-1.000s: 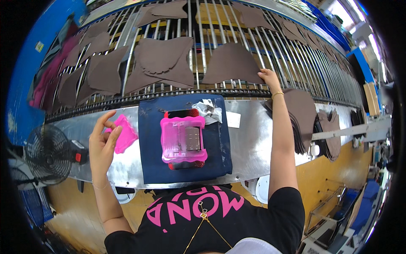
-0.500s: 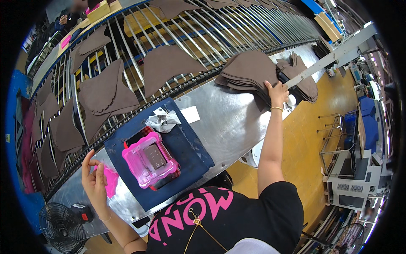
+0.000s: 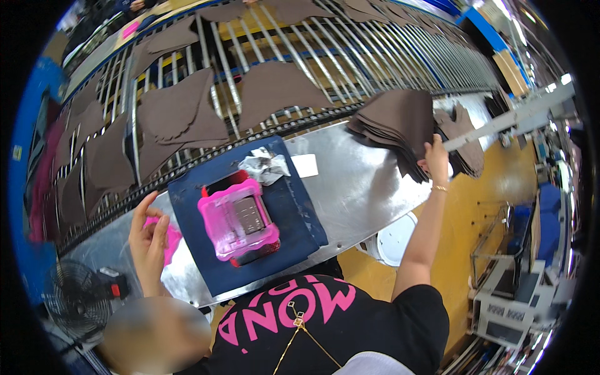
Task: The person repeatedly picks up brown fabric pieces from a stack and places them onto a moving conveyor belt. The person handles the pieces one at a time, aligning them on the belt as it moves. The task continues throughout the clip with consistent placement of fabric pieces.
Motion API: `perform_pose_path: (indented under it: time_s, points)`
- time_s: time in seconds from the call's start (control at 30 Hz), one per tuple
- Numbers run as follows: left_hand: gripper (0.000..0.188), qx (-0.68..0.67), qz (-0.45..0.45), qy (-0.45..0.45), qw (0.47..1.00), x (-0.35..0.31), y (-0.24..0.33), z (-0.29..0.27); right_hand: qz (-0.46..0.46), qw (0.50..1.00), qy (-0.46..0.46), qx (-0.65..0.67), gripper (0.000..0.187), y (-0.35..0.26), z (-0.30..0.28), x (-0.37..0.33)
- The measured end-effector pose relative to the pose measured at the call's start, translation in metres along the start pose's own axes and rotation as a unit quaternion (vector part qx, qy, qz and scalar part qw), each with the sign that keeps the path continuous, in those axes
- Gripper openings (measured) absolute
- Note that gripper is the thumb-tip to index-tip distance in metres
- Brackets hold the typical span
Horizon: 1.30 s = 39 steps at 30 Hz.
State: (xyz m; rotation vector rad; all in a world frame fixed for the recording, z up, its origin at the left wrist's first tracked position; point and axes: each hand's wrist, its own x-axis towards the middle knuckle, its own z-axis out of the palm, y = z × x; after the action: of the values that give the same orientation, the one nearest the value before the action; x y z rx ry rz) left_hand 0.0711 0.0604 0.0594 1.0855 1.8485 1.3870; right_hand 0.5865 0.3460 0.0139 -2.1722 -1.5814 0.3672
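Note:
At the right end of the metal table, my right hand point(image 3: 435, 157) is closed on the edge of a dark brown cut sheet piece point(image 3: 403, 115), at the near right side of a fanned stack of such pieces. Its fingertips are partly hidden. My left hand point(image 3: 149, 240) is raised at the left with fingers bent and apart, holding nothing. Behind it lies a bright pink piece point(image 3: 170, 242). Between my hands, on a dark blue board point(image 3: 294, 234), stands a pink scalloped plastic basket point(image 3: 219, 228) with a brown block point(image 3: 250, 215) inside.
Beyond the table runs a roller conveyor point(image 3: 215, 94) carrying several brown pieces. Crumpled silvery paper point(image 3: 265, 165) and a white card point(image 3: 305, 165) lie by the basket. A metal bar point(image 3: 512, 115) slants over the right end. A black fan point(image 3: 75, 297) is at the left; a white bucket point(image 3: 397, 240) stands below the table.
The whole view has shifted, so the table appears further right. My right hand now draws up the near edge of the top brown piece. My left hand remains raised.

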Motion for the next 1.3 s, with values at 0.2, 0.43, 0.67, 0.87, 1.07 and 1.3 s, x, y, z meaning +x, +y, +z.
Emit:
perform_pose_path:
  time_s: [0.2,0.43,0.67,0.87,1.07,1.3]
  points:
    - [0.037,-0.022,0.052,-0.018,0.998,0.013,0.021,0.022,-0.211,0.954,0.02,0.211,0.029,-0.094,-0.037,-0.061]
    - [0.044,-0.023,0.155,-0.072,0.985,0.067,0.03,0.066,-0.442,0.885,0.099,0.109,0.027,-0.184,-0.065,-0.122]
    - [0.073,0.051,0.164,-0.13,0.977,0.107,0.039,0.102,-0.443,0.875,0.153,0.116,0.027,-0.224,-0.08,-0.108]
    - [0.085,0.158,0.192,-0.228,0.941,0.157,0.015,0.192,-0.365,0.895,0.092,0.238,0.026,-0.218,-0.087,-0.115]
    - [0.049,0.071,0.131,-0.407,0.901,0.165,0.034,0.23,-0.335,0.879,0.081,0.33,0.026,-0.2,-0.107,-0.111]
    - [0.03,0.057,0.246,-0.356,0.9,0.144,0.064,0.233,-0.256,0.867,0.167,0.395,0.028,-0.144,-0.144,-0.082]
